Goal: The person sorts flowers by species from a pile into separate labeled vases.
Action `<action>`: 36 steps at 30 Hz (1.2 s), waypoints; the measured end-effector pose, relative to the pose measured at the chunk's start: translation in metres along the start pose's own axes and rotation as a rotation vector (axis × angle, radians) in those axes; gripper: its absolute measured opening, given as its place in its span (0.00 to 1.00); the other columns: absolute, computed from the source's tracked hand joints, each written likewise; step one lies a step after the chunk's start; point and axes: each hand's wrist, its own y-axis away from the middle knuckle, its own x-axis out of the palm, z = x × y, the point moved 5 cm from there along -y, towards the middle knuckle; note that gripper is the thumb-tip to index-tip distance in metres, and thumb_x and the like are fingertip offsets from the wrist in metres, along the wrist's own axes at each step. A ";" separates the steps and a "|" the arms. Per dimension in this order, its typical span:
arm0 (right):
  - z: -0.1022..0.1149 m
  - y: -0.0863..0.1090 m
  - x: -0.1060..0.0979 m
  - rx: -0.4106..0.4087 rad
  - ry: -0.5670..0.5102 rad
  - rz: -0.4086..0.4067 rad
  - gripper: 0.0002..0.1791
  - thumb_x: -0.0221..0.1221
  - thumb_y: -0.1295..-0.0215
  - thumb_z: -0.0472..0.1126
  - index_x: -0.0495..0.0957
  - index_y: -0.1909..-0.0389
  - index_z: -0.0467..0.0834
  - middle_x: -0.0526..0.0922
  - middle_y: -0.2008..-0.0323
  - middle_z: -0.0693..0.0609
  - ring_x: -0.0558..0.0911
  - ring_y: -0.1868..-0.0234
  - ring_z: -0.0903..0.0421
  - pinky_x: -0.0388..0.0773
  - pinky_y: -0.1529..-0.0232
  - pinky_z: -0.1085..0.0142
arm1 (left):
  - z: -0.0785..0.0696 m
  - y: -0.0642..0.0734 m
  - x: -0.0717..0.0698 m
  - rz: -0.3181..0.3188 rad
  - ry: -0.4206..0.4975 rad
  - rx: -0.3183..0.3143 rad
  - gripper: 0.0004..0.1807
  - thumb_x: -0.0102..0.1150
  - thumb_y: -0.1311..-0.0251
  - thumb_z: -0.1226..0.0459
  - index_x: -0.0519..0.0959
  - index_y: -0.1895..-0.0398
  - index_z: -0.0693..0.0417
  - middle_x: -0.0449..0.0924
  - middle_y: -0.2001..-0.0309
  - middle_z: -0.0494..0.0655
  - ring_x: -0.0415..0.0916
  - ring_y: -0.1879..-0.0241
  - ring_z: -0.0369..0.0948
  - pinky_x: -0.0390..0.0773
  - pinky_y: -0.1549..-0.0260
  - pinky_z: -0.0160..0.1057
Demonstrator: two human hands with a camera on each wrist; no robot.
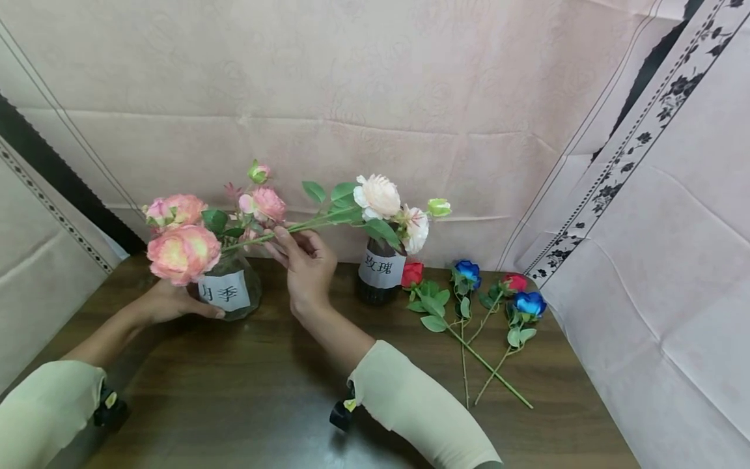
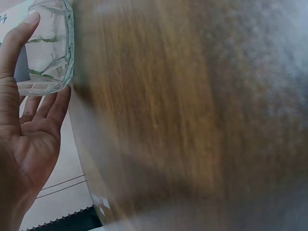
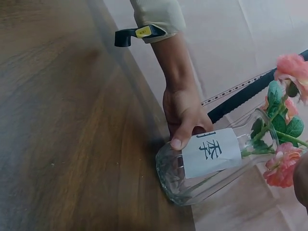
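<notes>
Head view: the left hand [image 1: 171,303] is gripping the lower part of a clear glass jar [image 1: 250,296], its thumb lying along the front and its fingers partly hidden behind. The jar is standing on the wooden table [image 1: 234,391], on the person's left, and is bearing a white label [image 1: 225,292] with black characters. Several pink flowers [image 1: 183,253] are rising from its mouth. The right hand [image 1: 309,267] is pinching the green stem of a white-flowered spray [image 1: 377,197] between thumb and fingers. The stem's lower end is pointing toward the clear jar's mouth, while the blossoms are extending rightward and overlapping the top of a dark jar [image 1: 375,293]; whether they are touching it cannot be told. To the right of the dark jar, two red flowers [image 1: 413,274] and two blue flowers [image 1: 530,304] are lying on the table, some stems crossing. Pale cloth [image 1: 351,78] is hanging behind. Right wrist view: green stems are showing through the clear glass.
</notes>
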 end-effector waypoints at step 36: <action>-0.053 0.022 0.034 0.146 0.528 0.079 0.11 0.67 0.20 0.33 0.94 0.44 0.40 0.88 0.63 0.49 0.89 0.68 0.35 0.92 0.72 0.58 | -0.001 -0.001 0.003 -0.006 0.066 0.132 0.66 0.92 0.52 0.68 0.59 0.12 0.45 0.77 0.31 0.39 0.80 0.39 0.25 0.79 0.42 0.23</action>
